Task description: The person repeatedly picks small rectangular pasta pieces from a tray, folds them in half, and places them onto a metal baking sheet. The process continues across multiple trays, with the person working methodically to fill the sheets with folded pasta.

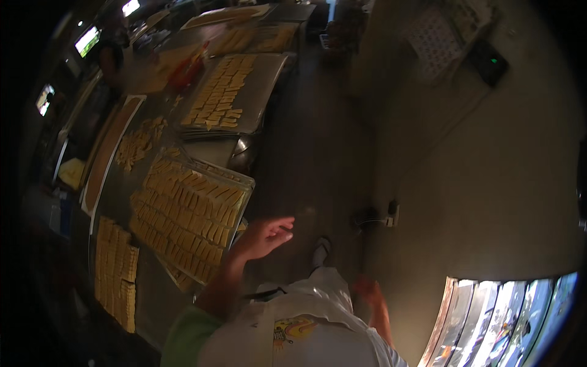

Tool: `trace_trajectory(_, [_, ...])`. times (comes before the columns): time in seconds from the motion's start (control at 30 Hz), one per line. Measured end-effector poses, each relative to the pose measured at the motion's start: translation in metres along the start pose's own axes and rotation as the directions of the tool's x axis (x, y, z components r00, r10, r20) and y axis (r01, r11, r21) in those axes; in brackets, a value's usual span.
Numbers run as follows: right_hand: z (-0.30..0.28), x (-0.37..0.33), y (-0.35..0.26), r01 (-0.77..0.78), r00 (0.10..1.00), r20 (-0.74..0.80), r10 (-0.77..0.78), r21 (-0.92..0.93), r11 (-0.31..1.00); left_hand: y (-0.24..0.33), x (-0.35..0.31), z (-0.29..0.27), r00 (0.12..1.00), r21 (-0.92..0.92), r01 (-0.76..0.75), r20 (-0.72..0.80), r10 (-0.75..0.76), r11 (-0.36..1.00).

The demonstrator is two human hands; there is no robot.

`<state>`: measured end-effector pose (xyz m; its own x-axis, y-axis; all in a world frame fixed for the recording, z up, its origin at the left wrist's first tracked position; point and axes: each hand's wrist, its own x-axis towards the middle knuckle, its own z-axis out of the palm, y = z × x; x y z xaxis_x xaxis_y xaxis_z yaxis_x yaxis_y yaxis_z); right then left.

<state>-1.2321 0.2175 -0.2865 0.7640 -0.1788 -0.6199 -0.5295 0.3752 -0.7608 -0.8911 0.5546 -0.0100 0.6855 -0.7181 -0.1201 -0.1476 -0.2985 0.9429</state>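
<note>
My left hand (264,237) is held out in front of my body, fingers loosely bent and apart, with nothing seen in it. It is nearest to the right edge of a metal baking tray (251,182) covered with rows of pale yellow dough strips (189,205). Low at my right side, my right hand (368,290) is dim and smeared, so its fingers do not show clearly. Farther along the table lies another tray (269,79), partly filled with dough strips (221,92).
Stacked strips (115,269) and a loose pile (140,142) lie on the long table (153,300). A red object (186,72) sits at its far part. To the right rises a wall (477,183) with a plugged-in cord (392,214) and a slatted window (501,324). A dark walkway (306,147) runs between.
</note>
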Motion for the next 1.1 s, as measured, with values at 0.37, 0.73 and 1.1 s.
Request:
trace_trajectory(0.37, [0.040,0.275,-0.367,0.512,0.857,0.501,-0.121,-0.797,0.320,0.004,0.080,-0.068,0.318,-0.411,-0.026,-0.868,-0.382,0.911])
trace_trajectory(0.73, [0.266,0.423,-0.594,0.687,0.669,0.742,-0.044,-0.596,0.415,-0.028,0.238,-0.168,0.464,-0.176,0.147,-0.857,-0.225,0.973])
trace_trajectory(1.1, [0.395,0.652,-0.781,0.914,0.346,0.893,-0.286,-0.390,-0.113,-0.021,0.331,-0.238,0.183,-0.187,0.249,-0.954,-0.236,0.950])
